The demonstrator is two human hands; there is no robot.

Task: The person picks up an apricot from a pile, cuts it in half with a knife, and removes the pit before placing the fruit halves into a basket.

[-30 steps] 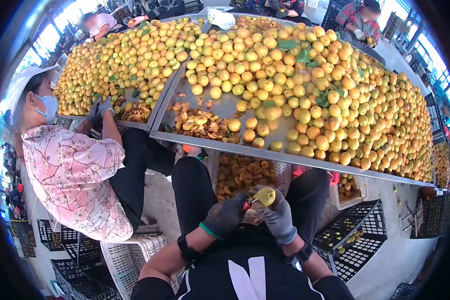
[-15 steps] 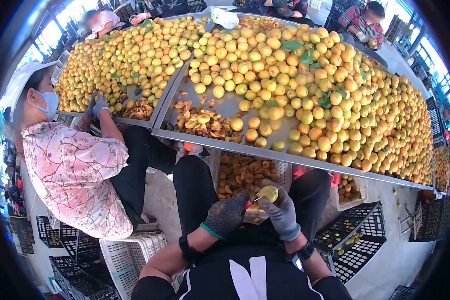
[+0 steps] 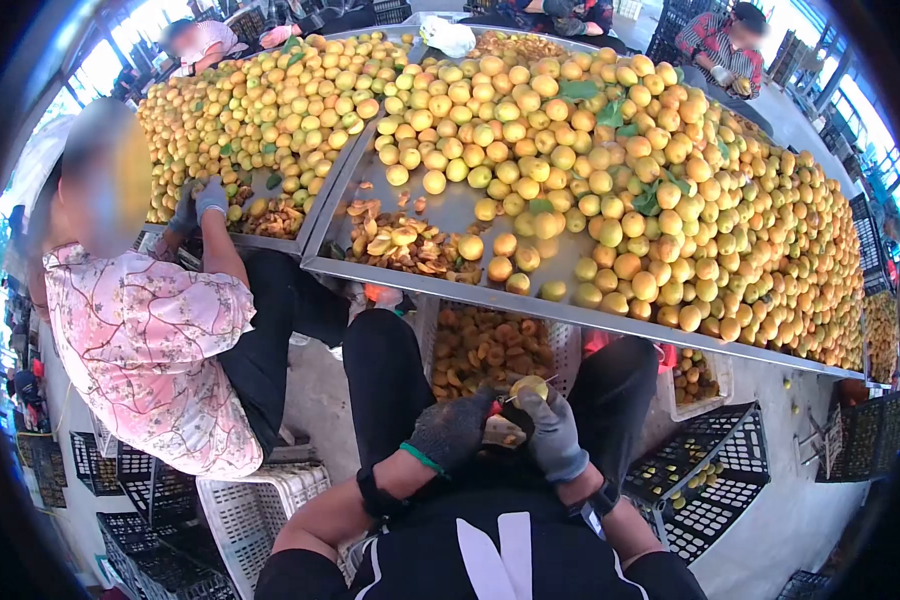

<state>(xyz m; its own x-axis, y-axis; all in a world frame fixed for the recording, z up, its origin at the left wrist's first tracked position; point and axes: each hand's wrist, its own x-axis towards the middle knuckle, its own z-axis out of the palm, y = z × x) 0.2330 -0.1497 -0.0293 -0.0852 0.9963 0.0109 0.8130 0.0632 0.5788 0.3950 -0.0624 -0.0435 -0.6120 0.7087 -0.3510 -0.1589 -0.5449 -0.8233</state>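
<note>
My left hand (image 3: 452,428), in a dark knit glove with a green cuff, is closed round a small knife (image 3: 495,407) with a red handle. My right hand (image 3: 554,436), in a grey glove, grips a yellow-green apricot (image 3: 531,386) between thumb and fingers. The thin blade lies against or close to the fruit; the exact contact is too small to tell. Just beyond both hands, between my knees, a white crate (image 3: 568,358) contains many cut apricot pieces (image 3: 490,350).
A metal-rimmed table (image 3: 440,288) bears a large heap of whole apricots (image 3: 670,210) and a pile of cut pieces (image 3: 395,240). A co-worker (image 3: 150,350) sits close on my left. Black crates (image 3: 705,480) and a white crate (image 3: 260,520) stand on the floor.
My right hand has turned and shifted slightly down with the apricot, now covering more of it. The co-worker on the left has turned their head.
</note>
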